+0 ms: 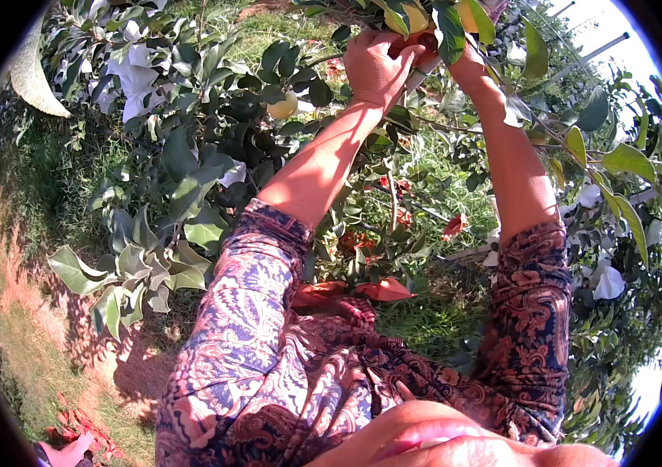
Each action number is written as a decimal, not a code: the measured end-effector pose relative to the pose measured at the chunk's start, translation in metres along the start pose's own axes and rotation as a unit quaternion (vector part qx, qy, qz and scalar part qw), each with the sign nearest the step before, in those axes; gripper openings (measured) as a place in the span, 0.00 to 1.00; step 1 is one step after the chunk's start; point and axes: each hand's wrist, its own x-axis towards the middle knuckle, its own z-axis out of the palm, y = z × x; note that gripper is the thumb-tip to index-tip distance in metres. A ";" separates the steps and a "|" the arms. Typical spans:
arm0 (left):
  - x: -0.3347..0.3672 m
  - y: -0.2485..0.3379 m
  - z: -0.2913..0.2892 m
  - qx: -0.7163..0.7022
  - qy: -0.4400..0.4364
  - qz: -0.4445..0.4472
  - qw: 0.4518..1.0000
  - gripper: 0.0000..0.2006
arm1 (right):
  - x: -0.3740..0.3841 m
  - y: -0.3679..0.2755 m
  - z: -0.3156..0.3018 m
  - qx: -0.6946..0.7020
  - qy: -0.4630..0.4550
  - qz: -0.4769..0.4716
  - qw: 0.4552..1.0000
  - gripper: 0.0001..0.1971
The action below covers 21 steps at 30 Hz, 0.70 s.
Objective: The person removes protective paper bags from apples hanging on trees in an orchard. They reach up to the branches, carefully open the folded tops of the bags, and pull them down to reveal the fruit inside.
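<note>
Working among leafy branches [191, 163], a person [339, 366] is holding both bare hands close together at the top of the view, where yellow fruit [416, 19] is hanging partly behind green leaves [449, 33]. The left hand [374, 68] is curling its thumb and fingers inward just below the fruit; the right hand [469, 71] is sitting beside it, its fingertips hiding behind foliage, so one cannot tell whether either hand is gripping anything. That closeness is suggesting one hand steadying while the other is working. Patterned sleeves [265, 241] are sitting pushed up, presumably keeping cloth clear of twigs. White coverings [135, 82] are hanging nearby, likely shielding fruit, while red papery pieces [385, 289] are showing below the arms.
</note>
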 end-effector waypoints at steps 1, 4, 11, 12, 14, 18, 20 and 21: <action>-0.004 -0.002 0.006 0.040 0.026 0.017 0.999 0.10 | -0.001 0.004 0.000 -0.003 0.008 0.007 1.000 0.15; 0.003 -0.012 0.018 0.020 0.010 -0.042 0.999 0.08 | -0.001 0.003 0.009 -0.005 0.031 0.022 0.999 0.16; -0.006 -0.032 0.014 -0.240 0.031 -0.092 0.966 0.04 | -0.009 0.023 0.012 -0.009 0.064 0.068 0.996 0.17; -0.006 -0.041 0.010 -0.249 0.032 -0.126 0.960 0.04 | -0.005 0.018 0.015 0.236 0.074 0.169 0.954 0.17; -0.016 -0.028 0.006 -0.286 -0.026 -0.096 0.953 0.04 | -0.010 0.022 0.013 0.367 0.106 0.133 0.914 0.18; -0.004 -0.010 -0.002 0.103 0.022 0.216 0.971 0.13 | -0.028 0.021 0.004 0.118 0.059 0.020 0.991 0.18; -0.002 0.013 -0.006 0.137 -0.013 0.224 0.965 0.17 | -0.033 0.013 -0.006 0.052 0.058 0.048 0.996 0.19; 0.006 0.013 -0.008 0.183 -0.023 0.232 0.955 0.16 | -0.028 0.003 -0.002 0.030 0.058 0.046 0.997 0.19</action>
